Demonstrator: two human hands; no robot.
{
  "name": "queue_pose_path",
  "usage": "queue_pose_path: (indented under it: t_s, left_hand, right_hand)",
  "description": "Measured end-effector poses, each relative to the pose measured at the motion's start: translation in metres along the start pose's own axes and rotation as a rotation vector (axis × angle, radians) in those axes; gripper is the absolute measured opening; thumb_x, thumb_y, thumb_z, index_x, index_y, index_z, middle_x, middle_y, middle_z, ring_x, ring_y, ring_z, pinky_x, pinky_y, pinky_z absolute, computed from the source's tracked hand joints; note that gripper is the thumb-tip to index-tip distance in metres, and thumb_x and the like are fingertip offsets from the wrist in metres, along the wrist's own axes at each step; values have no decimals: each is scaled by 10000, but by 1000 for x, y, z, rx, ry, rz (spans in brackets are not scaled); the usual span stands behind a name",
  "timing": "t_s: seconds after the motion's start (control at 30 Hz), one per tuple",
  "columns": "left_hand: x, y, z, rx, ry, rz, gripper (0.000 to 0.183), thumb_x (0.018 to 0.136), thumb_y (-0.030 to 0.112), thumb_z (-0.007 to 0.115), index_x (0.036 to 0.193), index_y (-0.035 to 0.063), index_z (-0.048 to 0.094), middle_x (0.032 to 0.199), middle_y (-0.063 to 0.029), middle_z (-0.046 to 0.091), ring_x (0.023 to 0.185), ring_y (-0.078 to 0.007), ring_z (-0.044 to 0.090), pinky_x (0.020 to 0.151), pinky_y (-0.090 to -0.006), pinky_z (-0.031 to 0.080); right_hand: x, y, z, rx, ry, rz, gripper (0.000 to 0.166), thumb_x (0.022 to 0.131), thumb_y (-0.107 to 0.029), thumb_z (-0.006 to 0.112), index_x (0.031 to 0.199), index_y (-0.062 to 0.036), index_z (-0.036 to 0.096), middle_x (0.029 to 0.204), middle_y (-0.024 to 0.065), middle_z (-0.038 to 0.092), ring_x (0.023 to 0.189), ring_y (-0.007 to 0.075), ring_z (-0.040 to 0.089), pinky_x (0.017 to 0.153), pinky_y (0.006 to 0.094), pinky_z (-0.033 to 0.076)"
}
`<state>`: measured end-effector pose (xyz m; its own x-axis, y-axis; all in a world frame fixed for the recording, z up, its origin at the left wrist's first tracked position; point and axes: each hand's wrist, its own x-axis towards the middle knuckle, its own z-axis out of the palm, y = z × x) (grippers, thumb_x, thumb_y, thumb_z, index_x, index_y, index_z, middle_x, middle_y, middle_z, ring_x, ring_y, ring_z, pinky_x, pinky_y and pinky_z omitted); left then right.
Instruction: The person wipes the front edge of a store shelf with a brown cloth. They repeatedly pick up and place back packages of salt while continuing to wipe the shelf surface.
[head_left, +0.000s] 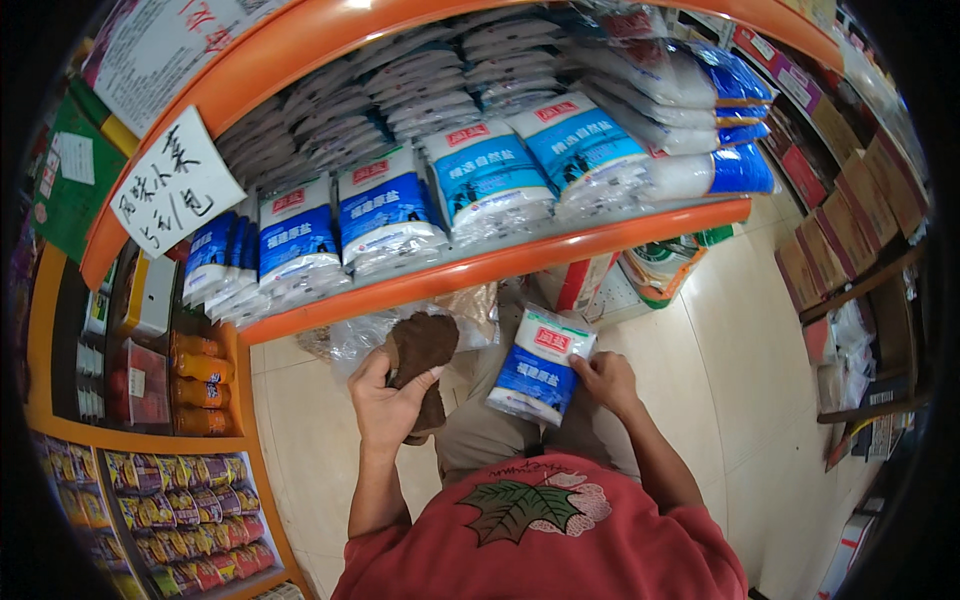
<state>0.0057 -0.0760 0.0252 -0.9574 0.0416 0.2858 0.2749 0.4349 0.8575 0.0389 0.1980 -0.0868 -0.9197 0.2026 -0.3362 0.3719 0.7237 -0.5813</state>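
Observation:
My left hand (394, 397) grips a folded brown cloth (424, 349) below the orange-edged shelf. A blue and white plastic bag of salt (541, 365) is in my right hand (606, 379), held by its right edge with the printed face up, over my lap. Just above both hands, the shelf (480, 262) carries rows of similar salt bags, dark blue ones (386, 206) towards the left and light blue ones (491, 176) towards the right. Larger clear and blue bags (675, 112) lie piled at its right end.
A handwritten card (178, 181) hangs at the shelf's left end. Orange drink bottles (202, 382) and packaged cup noodles (180, 506) fill the left rack. Clear plastic packaging (360, 345) and a large sack (664, 266) lie under the shelf. Cardboard boxes (844, 225) stand at right.

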Motion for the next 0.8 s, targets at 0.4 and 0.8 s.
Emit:
queue_pose_path:
  t_s: [0.4, 0.8]
  left_hand:
    - [0, -9, 2, -146, 71, -59, 286, 585, 39, 733, 831, -27, 603, 762, -100, 614, 694, -144, 585, 634, -276, 461]
    - [-16, -18, -17, -190, 49, -116, 304, 622, 14, 706, 903, -26, 598, 833, -94, 631, 735, -121, 589, 673, -262, 465]
  right_hand:
    - [5, -49, -28, 102, -65, -296, 403, 785, -355, 543, 607, 3, 588, 556, 187, 530, 510, 315, 536, 494, 370, 423]
    - [56, -203, -2, 1321, -491, -160, 305, 844, -310, 506, 842, -7, 540, 699, 79, 571, 509, 132, 533, 439, 258, 442]
